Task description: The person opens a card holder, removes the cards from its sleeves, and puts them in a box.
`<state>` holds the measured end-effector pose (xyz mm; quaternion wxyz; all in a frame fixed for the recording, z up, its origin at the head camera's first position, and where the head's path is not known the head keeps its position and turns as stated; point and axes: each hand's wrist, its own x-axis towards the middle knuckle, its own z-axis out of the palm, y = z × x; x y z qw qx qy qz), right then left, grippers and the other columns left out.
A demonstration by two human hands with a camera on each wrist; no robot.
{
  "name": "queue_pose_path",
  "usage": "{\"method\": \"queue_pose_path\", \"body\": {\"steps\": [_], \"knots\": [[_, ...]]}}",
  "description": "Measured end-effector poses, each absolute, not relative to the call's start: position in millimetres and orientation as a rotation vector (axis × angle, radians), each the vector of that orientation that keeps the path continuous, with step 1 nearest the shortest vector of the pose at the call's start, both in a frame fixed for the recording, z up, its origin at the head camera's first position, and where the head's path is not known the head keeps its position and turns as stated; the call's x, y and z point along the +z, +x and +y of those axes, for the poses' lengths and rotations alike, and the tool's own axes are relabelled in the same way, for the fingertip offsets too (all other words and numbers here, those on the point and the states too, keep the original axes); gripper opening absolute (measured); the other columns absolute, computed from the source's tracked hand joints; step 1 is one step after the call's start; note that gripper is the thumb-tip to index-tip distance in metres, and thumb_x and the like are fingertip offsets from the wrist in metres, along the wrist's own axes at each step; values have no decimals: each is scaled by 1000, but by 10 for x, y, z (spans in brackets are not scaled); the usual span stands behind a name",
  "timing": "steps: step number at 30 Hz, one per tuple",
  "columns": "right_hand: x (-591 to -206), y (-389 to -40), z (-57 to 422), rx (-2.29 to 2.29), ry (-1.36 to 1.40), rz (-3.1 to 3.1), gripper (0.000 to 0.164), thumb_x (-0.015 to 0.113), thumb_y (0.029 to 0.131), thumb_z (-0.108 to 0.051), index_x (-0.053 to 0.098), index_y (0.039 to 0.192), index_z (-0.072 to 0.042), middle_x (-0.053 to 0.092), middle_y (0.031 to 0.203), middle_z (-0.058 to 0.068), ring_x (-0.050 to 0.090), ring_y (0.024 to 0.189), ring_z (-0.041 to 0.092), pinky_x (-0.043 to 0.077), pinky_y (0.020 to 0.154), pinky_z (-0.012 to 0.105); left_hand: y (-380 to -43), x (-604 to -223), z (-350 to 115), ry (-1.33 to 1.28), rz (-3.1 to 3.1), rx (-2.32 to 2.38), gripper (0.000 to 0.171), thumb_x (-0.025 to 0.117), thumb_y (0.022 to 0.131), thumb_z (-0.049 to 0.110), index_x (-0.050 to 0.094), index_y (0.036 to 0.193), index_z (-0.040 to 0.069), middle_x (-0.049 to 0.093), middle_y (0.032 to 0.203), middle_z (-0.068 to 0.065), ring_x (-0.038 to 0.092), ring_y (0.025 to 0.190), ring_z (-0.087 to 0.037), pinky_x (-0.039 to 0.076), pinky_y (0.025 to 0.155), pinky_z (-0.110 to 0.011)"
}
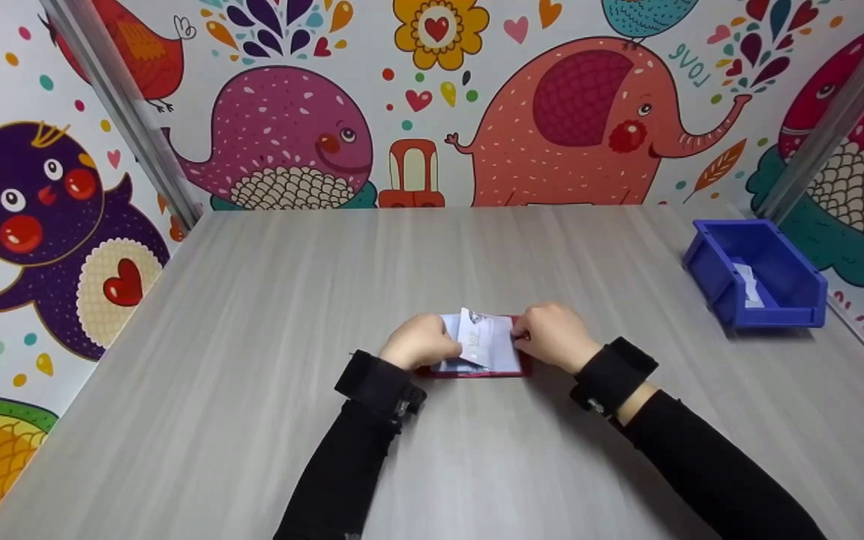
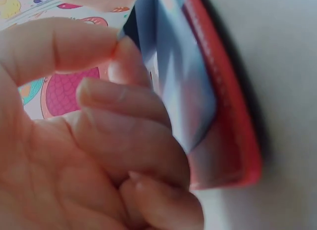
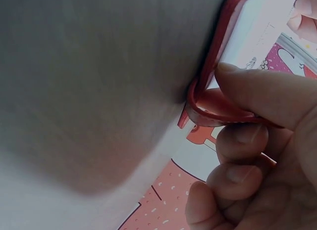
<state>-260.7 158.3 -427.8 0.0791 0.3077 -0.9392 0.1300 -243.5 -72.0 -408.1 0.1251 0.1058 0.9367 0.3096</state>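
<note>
On the table lies an opened red leather-look holder (image 1: 503,373), like a card wallet, with a pale bluish inner sleeve (image 2: 185,86). Across the sleeve leans a small white printed slip (image 1: 475,339), tilted and raised off it. My left hand (image 1: 421,341) pinches the slip's left edge between thumb and index finger. At the holder's right side, my right hand (image 1: 556,337) grips its red edge, thumb on the inner face, while a red flap (image 3: 215,109) curls by the fingers. Whether the slip's lower end sits inside the sleeve is hidden.
A blue plastic bin (image 1: 754,274) stands at the table's right rear, with white paper pieces (image 1: 748,285) inside. Printed cartoon panels (image 1: 289,135) wall the back and sides, with metal posts (image 1: 128,112) at the corners. The grey wood-look table (image 1: 252,300) spreads around the holder.
</note>
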Motion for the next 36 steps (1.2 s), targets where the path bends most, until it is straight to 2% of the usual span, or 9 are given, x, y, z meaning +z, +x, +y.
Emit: {"method": "queue_pose_path", "body": {"steps": [13,24,36], "knots": [[-4280,-2610,1580,394,928,-2800,7,78,75,-3,74,73,-9,62,68,3,57,63,22,49,62,41,-2475,-3977,-863,200,2764,841,29,62,79,14,40,60,17,44,62,3,43,55,-14,35,51,-28],[-4280,-2597,1590,407,902,-2803,10,77,74,-1,73,72,-10,61,68,3,54,62,18,48,59,38,-2484,-3885,-965,132,2756,851,27,59,80,13,41,61,17,41,62,3,39,53,-13,31,49,-27],[-4278,-2596,1596,434,878,-2814,7,79,74,-5,77,78,-10,64,71,4,58,65,22,49,60,41,-2439,-3792,-999,128,2774,971,27,56,80,10,39,60,17,40,61,3,41,54,-14,33,49,-28]]}}
